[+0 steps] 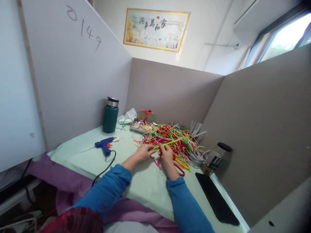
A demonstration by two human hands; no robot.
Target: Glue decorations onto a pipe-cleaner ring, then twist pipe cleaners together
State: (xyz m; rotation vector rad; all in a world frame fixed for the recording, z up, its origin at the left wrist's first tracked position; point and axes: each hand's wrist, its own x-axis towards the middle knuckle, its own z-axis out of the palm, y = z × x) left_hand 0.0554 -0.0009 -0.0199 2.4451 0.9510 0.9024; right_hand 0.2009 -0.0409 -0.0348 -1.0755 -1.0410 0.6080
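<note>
A lime-green pipe cleaner (pixel 173 141) runs between my two hands at the near edge of a big pile. My left hand (pixel 143 152) pinches its left end with the fingertips. Close beside it, my right hand (pixel 166 155) has thumb and fingers closed on the same pipe cleaner, whose free end points up and right. Behind and right of the hands spreads the heap of multicoloured pipe cleaners (pixel 184 132), in red, pink, yellow, grey and green. Just below my fingers, a pink pipe cleaner (pixel 156 162) lies bent on the table.
At left lies a blue glue gun (pixel 105 145) with its black cord trailing forward. Behind it stands a green bottle (pixel 110 116). A metal tray (pixel 138 129) sits at the back. On the right are a black flat slab (pixel 216 199) and a clear black-lidded cup (pixel 220 153). Partition walls (pixel 175 87) enclose the table.
</note>
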